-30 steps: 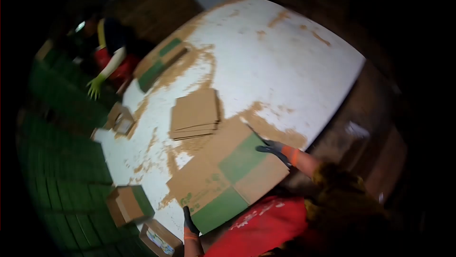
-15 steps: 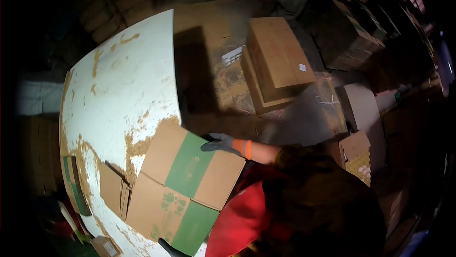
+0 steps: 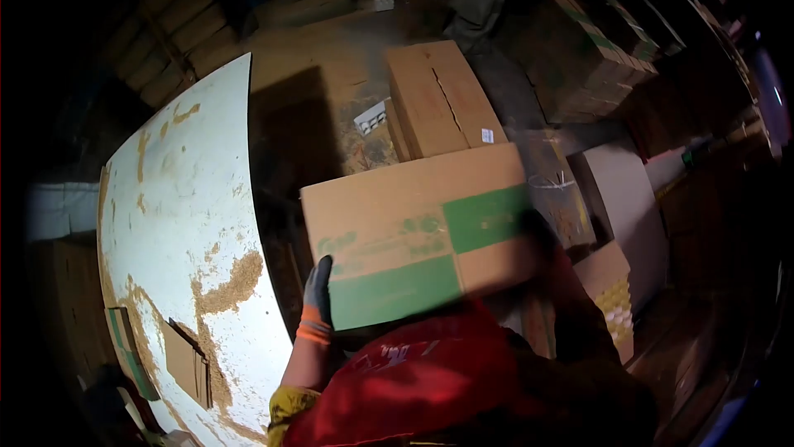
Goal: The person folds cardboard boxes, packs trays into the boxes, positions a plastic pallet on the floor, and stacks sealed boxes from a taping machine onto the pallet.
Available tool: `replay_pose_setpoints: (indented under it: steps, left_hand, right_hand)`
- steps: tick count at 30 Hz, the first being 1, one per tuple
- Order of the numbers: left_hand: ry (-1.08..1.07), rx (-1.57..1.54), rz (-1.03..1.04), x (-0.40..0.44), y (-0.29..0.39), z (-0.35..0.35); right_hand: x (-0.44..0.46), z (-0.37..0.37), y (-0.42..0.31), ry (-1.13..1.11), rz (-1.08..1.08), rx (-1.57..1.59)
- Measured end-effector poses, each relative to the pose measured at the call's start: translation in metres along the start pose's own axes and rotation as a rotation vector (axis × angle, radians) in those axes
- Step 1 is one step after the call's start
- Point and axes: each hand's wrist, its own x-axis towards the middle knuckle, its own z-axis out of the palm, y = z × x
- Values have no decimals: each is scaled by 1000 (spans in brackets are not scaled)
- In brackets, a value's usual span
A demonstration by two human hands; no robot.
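Note:
A brown cardboard box (image 3: 397,207) with green bands and green print is held up in front of my red-covered front, between my two hands. On its left end, my left hand (image 3: 318,286) presses in a dark grey glove with an orange cuff, thumb at the edge. My right hand (image 3: 542,236), dark and partly lost in shadow, grips the right end; its fingers are hard to make out. Just behind the held box stands a larger closed carton (image 3: 438,100) with a small white label.
On my left is a white tabletop (image 3: 190,182) with brown residue patches. Folded cardboard pieces (image 3: 188,364) lie on it, beside a green-striped piece (image 3: 131,352). A box with yellow trays (image 3: 612,306) stands at right. Stacked cartons (image 3: 595,58) are farther back.
The box has come off the white tabletop and moved right, in front of the larger carton. My hands now grip its two ends. The view has turned to the right.

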Motion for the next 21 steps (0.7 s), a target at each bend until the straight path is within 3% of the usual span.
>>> replay_pose_setpoints:
  steps: [4, 5, 8, 10, 12, 14, 16, 17, 18, 20, 21]
  left_hand:
    - [16, 93, -31, 118, -23, 71]
    - [84, 187, 35, 185, -40, 89]
    - [84, 67, 7, 274, -60, 112]
    - [49, 623, 268, 323, -82, 99]
    - [80, 1211, 474, 355, -92, 98]
    - [396, 687, 64, 392, -110, 107]
    - [301, 591, 126, 378, -84, 145]
    - [466, 731, 211, 389, -105, 131]
    - [619, 932, 243, 367, -82, 158]
    - [710, 1133, 350, 376, -89, 154]
    - [637, 1088, 339, 365, -81, 161]
  right_hand:
    - [74, -145, 22, 49, 17, -39]
    - [121, -189, 31, 35, 41, -51]
    - [209, -257, 40, 137, 197, -22]
    - [260, -290, 51, 0, 100, 4]
    - [323, -268, 37, -28, 311, 163]
    - [357, -264, 47, -22, 441, 58]
    - [363, -331, 115, -18, 531, -43]
    - [368, -316, 99, -49, 487, -191]
    - [369, -304, 83, -79, 435, -339]
    - [361, -336, 85, -159, 275, -680]
    - [357, -365, 90, -206, 177, -848]
